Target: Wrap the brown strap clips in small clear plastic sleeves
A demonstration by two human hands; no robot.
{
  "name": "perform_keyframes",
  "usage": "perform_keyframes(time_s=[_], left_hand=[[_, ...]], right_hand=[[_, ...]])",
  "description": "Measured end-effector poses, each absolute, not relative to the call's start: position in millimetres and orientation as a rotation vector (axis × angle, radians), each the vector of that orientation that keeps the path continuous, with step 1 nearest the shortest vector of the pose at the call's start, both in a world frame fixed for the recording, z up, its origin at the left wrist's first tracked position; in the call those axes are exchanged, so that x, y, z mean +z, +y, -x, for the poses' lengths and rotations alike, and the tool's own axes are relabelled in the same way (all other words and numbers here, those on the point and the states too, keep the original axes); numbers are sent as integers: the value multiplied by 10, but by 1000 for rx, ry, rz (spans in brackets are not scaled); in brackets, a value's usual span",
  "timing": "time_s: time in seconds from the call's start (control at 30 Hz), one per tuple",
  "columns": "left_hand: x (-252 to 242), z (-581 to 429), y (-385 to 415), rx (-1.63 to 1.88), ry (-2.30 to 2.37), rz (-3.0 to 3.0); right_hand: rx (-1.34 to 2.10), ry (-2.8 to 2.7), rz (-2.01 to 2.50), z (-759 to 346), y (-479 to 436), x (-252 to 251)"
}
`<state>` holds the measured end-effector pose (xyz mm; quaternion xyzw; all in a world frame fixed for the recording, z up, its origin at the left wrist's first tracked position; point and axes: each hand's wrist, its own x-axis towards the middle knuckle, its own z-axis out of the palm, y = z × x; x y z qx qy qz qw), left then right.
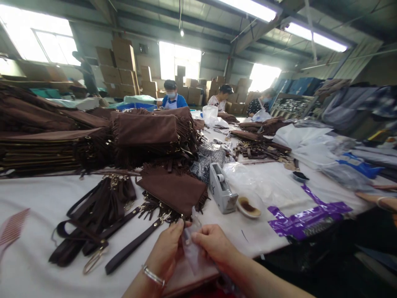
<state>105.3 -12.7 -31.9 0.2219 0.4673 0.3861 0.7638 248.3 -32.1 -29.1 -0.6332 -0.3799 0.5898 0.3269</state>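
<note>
My left hand (167, 250) is closed at the near corner of a brown fringed pouch (176, 188), with a clear plastic piece (194, 248) at its fingertips. Opposite it, my right hand (215, 243) pinches the same plastic between thumb and fingers. Whether the left fingers also grip the pouch's zipper end is hidden. The pouch lies flat on the white-covered table (56, 192). Left of it a single brown wrist strap (133, 246) with a metal clasp reaches toward the pouch, beside a bundle of brown straps (96, 215).
Brown fringed pouches (145, 130) are stacked behind. A grey tape dispenser (221, 190) stands beside a small dish (249, 207). Purple tape (307, 217) covers the table's right edge. A pink comb (14, 227) lies far left. Several people sit across the table; an arm (376, 200) reaches in from the right.
</note>
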Motion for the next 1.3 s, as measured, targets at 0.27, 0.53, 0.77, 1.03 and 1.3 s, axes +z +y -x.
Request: perform_keyframes(time_s=[0.27,0.53,0.77,1.03,1.3], left_hand=[[-415,-847,-404,699,1139,-536],[-546,-753,-152,749,1477,-1084],[-461,-763,53,801,1636,-1346],[-498,-803,132,752,1539,-1295],[-499,-902,103,817,1349,-1008]], right_hand=[[1565,-973,1695,-2291,-311,-381],[1708,-970,1642,-2265,-327,-458],[1733,-958,1681,-2163,-174,-540],[1735,-1126,1583,-2142,-172,-505],[296,-2155,1319,-2480,-78,-369]])
